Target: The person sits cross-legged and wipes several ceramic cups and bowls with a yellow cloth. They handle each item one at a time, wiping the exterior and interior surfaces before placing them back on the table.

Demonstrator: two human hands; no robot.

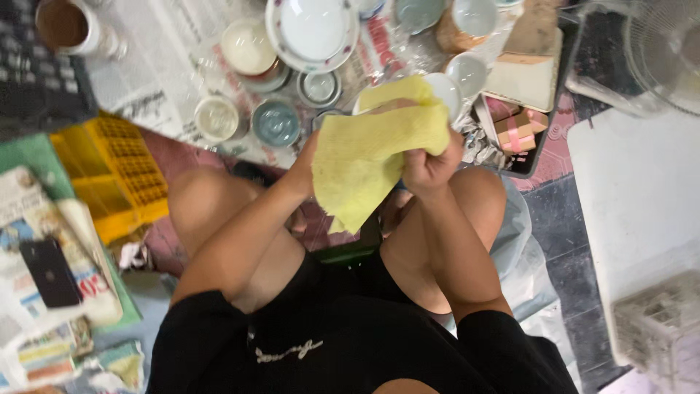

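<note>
Floor [569,219]: dark tiles at right, patterned red tiles farther off; carries everything listed.
Newspaper sheet [157,66]: spread on the floor at far centre, under the crockery.
White slab [634,211]: at right, flat, pale.
Yellow crate [117,171]: at left, near the person's knee.
Yellow cloth [364,157]: centre, held up above the knees, draped over a white cup [446,91] whose rim shows at the cloth's far right edge.
White plate [313,29]: far centre, a white bowl sitting in it.
Right hand [430,164]: clenched on the cloth's right side, knuckles toward the camera.
Left hand [306,164]: mostly hidden behind the cloth at its left edge; it appears to be grasping the cloth, though the fingers cannot be seen.
Black phone [49,271]: near left, lying on printed papers.
Small box [516,130]: right of the cloth, brown with pink ribbon.
Grey-blue lid [275,122]: on the newspaper, just beside a cream lid [216,118].
</note>
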